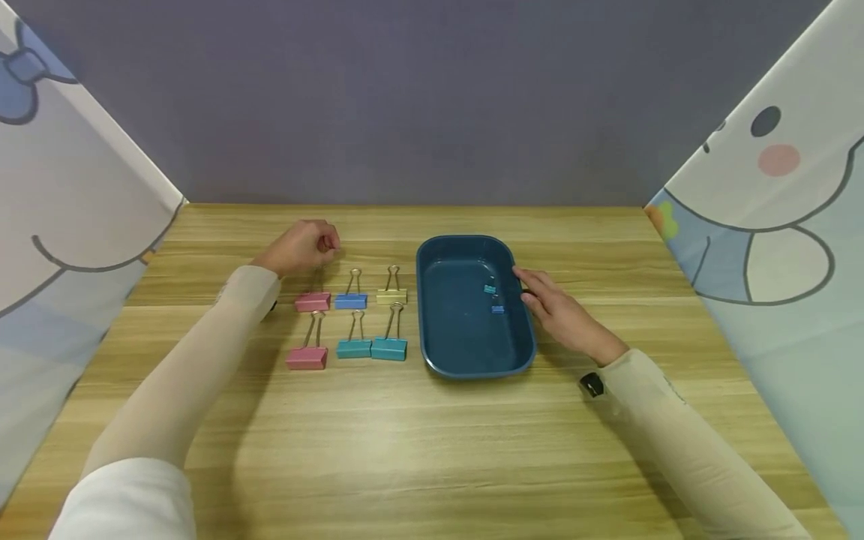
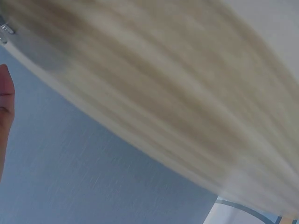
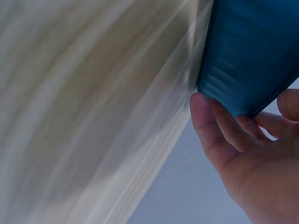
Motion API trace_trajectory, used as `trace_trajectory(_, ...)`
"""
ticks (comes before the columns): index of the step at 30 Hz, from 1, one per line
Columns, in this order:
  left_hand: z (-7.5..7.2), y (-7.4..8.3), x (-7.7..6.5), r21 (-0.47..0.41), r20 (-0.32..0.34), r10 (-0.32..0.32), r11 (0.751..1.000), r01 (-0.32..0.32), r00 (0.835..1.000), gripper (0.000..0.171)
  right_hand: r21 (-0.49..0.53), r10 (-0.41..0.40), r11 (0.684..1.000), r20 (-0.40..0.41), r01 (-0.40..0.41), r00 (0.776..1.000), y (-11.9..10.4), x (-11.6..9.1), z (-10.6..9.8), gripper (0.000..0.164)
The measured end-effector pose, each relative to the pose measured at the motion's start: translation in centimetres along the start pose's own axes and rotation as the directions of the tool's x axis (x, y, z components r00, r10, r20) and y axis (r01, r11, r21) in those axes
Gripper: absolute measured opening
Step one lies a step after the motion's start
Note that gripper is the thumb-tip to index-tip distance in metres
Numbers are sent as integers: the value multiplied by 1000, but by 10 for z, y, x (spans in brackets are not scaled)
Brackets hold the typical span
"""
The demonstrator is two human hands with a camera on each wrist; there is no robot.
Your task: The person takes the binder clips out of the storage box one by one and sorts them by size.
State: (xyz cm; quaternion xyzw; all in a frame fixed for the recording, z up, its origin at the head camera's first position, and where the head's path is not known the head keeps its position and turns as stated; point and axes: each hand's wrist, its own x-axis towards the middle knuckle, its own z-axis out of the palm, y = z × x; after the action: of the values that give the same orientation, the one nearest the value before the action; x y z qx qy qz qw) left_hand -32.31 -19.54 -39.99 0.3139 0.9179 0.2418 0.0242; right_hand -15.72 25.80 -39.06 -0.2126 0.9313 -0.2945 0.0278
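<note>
Beyond the upper pink binder clip (image 1: 313, 301), my left hand (image 1: 300, 246) hovers over the table with its fingers curled. Whether something is between its fingertips is hidden in the head view; only a finger's edge shows in the left wrist view. My right hand (image 1: 563, 311) rests against the right side of a dark blue tray (image 1: 427, 330), fingers fairly straight along the outer wall. Inside the tray lie a small teal binder clip (image 1: 490, 289) and a small blue binder clip (image 1: 497, 309).
Larger binder clips stand in two rows left of the tray: blue (image 1: 351, 301), yellow (image 1: 391, 297), a second pink one (image 1: 307, 358) and two teal ones (image 1: 354, 348). A grey panel (image 1: 412, 105) closes off the back, with printed cloths at both sides.
</note>
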Motion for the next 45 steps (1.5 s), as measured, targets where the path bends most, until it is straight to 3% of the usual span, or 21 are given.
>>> trace_trajectory(8, 4, -5, 1, -36, 94, -30, 999, 34, 995, 10, 4, -4, 1000, 10, 3, 1000, -3, 0, 0, 49)
trace_trajectory(17, 3, -2, 5, 20, 167, -31, 999, 28, 985, 12, 2, -7, 1000, 9, 7, 1000, -4, 0, 1, 49)
trace_trajectory(22, 1, -1, 5, 26, 182, -36, 999, 31, 983, 11, 3, -2, 1000, 11, 2, 1000, -4, 1, 1, 49)
trace_trajectory(27, -3, 6, 5, 10, 150, -62, 998, 62, 987, 8, 5, -7, 1000, 10, 7, 1000, -4, 1, 1, 49)
trace_trajectory(30, -8, 20, 5, 12, 90, -38, 999, 37, 995, 9, 1, -8, 1000, 13, 8, 1000, -4, 2, 1, 49)
trace_trajectory(33, -11, 39, 7, 45, 17, 37, 998, -38, 999, 11, -6, -1, 1000, 16, 1, 1000, -3, 2, 0, 49)
trace_trajectory(38, -9, 67, 15, 119, -56, 189, 976, -181, 980, 10, -1, -2, 1000, 12, 2, 1000, -2, 4, 0, 49)
trace_trajectory(45, -4, 98, 21, 103, -76, 258, 963, -250, 963, 11, -1, 2, 1000, 6, -2, 1000, -1, 5, 2, 48)
